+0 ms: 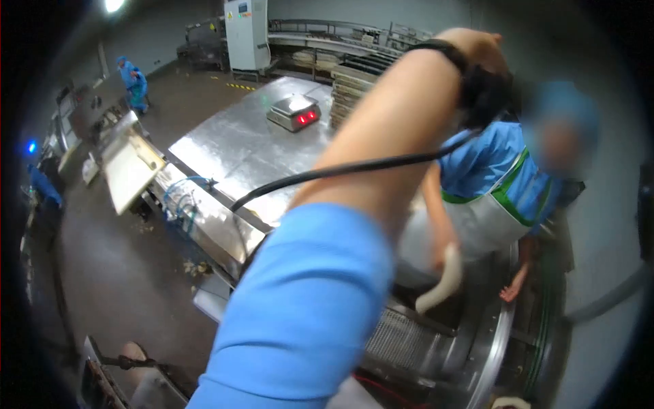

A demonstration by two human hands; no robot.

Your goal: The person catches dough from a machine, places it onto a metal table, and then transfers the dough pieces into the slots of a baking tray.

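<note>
My left forearm in a blue sleeve (293, 300) reaches up and across the middle of the head view. At its end my left hand (482, 49) is bent over at the wrist, its fingers mostly hidden. I cannot make out anything in it. A black wrist device (485, 95) is strapped on, and a black cable (354, 168) runs from it down to the left. Out of view is my right hand. Beneath my forearm, a co-worker's hand holds a pale curved piece (441, 283), blurred, above a metal mesh conveyor (402, 337).
A co-worker in blue with a pale apron (470, 225) stands close at right, one hand (514, 285) by a curved metal rail (497, 347). A scale (294, 114) sits on a steel table (225, 129), beside stacked trays (351, 88). Another person (133, 85) is far left.
</note>
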